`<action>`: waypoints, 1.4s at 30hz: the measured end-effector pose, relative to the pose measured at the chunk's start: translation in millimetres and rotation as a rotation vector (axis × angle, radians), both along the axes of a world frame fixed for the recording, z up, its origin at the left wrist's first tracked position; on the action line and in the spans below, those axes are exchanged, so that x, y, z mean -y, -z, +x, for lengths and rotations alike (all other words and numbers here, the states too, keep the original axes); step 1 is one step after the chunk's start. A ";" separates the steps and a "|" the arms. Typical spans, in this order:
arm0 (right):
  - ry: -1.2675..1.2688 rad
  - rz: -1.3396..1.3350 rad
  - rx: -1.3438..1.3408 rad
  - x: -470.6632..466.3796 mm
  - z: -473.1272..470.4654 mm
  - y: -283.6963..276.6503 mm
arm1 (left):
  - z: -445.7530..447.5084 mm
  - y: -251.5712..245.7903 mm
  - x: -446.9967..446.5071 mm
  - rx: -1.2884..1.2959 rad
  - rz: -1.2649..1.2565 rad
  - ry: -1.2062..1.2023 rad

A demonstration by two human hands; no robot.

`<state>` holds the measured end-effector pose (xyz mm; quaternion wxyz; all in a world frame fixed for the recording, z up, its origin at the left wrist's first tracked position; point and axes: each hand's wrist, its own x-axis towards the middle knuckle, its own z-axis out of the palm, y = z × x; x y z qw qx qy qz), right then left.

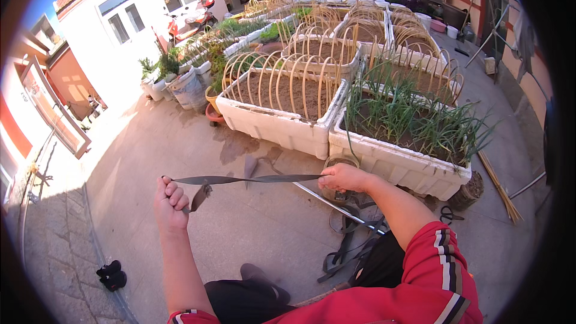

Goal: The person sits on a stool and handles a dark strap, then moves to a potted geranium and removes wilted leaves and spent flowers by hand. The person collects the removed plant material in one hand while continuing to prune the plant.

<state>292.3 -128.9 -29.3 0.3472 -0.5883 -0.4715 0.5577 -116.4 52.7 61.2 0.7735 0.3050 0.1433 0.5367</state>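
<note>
A dark flat strap (265,179), slightly twisted, is stretched between my two raised hands above the concrete floor. My left hand (173,202) is closed on one end, and a short frayed tail hangs beside its fingers. The other end runs into my right hand (343,177), whose fingers pinch it. More dark straps (344,243) lie in loose loops on the ground by my right leg. A metal rod (335,207) passes under my right forearm, with a round container (335,194) partly hidden behind that hand.
Ahead stand white foam planters, one with bent cane hoops over soil (281,126), another with green onion plants (400,157). Black-handled scissors (450,215) and thin canes (499,186) lie at the right. Black shoes (111,275) are on the ground at the lower left.
</note>
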 end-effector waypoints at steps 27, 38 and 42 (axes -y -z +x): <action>0.093 0.007 -0.154 14.4 16.9 -32.4 | 24.7 38.4 -2.8 -0.306 -0.141 0.185; -0.302 0.248 0.431 6.0 -52.9 -33.1 | -2.6 108.6 -19.3 -0.843 0.260 -0.156; -0.298 0.329 0.343 -1.4 -101.0 -47.8 | 84.1 87.9 54.3 -0.723 0.191 0.595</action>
